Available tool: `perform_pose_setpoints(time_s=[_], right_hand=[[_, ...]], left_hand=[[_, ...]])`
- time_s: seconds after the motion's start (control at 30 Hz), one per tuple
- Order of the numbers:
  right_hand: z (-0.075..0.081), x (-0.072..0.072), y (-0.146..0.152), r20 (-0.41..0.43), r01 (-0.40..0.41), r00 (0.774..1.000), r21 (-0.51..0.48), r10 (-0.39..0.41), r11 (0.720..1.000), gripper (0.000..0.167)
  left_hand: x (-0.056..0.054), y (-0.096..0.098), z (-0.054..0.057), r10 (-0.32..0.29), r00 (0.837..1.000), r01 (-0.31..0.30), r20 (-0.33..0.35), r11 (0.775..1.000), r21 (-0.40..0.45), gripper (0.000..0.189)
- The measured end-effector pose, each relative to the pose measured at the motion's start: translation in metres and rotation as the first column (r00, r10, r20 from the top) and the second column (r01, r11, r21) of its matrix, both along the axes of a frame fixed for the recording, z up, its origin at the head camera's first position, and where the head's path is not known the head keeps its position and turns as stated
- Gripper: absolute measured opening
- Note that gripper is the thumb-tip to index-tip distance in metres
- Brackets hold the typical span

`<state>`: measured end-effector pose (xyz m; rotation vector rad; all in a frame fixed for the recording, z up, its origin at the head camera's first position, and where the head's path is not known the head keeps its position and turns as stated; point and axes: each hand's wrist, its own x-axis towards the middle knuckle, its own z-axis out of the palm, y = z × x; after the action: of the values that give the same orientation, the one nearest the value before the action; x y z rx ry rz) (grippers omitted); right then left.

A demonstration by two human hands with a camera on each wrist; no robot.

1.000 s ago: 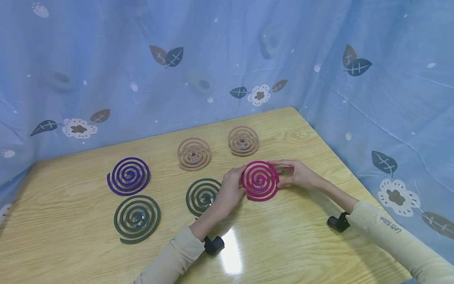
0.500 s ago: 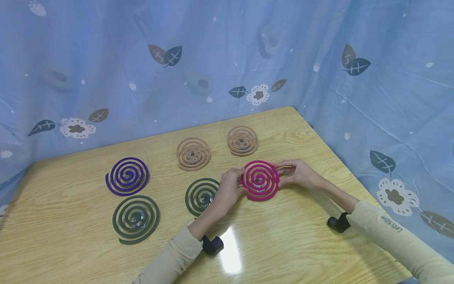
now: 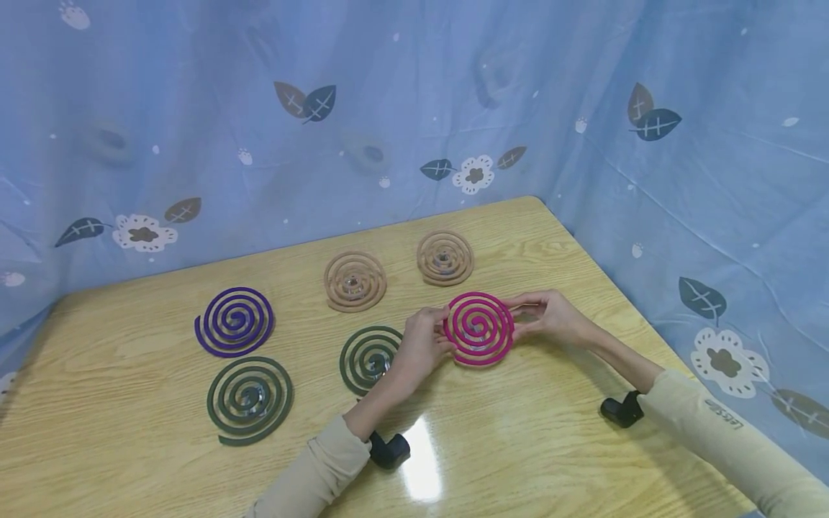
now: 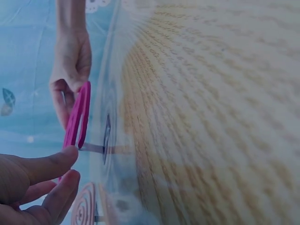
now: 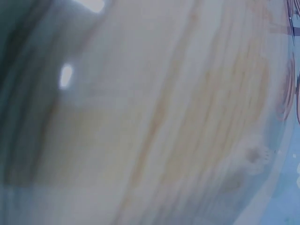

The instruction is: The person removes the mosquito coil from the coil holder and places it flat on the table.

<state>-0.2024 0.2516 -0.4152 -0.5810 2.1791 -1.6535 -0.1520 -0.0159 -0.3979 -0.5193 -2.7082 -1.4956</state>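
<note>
Pink coil (image 3: 478,326): over the counter (image 3: 518,446), toward its 2 o'clock, above a metal stand (image 4: 107,139); contact unclear.
Left grip (image 3: 419,347): pinching the coil's rim at 9 o'clock.
Right grip (image 3: 552,316): pinching the opposite rim, at 3 o'clock.
Green coils (image 3: 249,398): between 8 and 9 o'clock of the pink coil.
Purple coil (image 3: 237,321): 9 o'clock.
Tan coils (image 3: 355,293): 10 and 11 o'clock.

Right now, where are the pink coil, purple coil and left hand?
Pink coil (image 3: 478,326): head view, centre of spiral.
Purple coil (image 3: 237,319): head view, centre of spiral.
Left hand (image 3: 418,348): head view, back of hand.
</note>
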Motion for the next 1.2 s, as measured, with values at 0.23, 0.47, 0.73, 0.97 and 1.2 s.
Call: perform_pose_setpoints(time_s=[0.23, 0.47, 0.73, 0.97, 1.2], right_hand=[[0.003, 0.002, 0.006, 0.002, -0.001, 1.0, 0.015, 0.001, 1.0, 0.06], [0.004, 0.004, 0.012, 0.005, -0.001, 1.0, 0.022, 0.0, 1.0, 0.062], [0.004, 0.005, 0.022, 0.02, 0.007, 1.0, 0.025, -0.007, 1.0, 0.06], [0.007, 0.004, 0.03, 0.019, 0.005, 1.0, 0.018, -0.006, 1.0, 0.059], [0.01, 0.005, 0.038, 0.013, 0.017, 1.0, 0.035, -0.017, 0.999, 0.059]], left_hand=[[0.001, 0.003, 0.0, -0.002, 1.0, 0.001, 0.018, 1.0, 0.028, 0.058], [0.002, 0.009, 0.001, -0.015, 0.998, 0.01, 0.06, 0.996, 0.093, 0.06], [0.003, 0.016, 0.003, -0.03, 0.997, 0.021, 0.074, 0.993, 0.117, 0.061], [0.002, 0.024, 0.005, -0.037, 0.996, 0.027, 0.081, 0.993, 0.118, 0.06], [0.0, 0.032, 0.006, -0.04, 0.994, 0.028, 0.101, 0.993, 0.118, 0.062]])
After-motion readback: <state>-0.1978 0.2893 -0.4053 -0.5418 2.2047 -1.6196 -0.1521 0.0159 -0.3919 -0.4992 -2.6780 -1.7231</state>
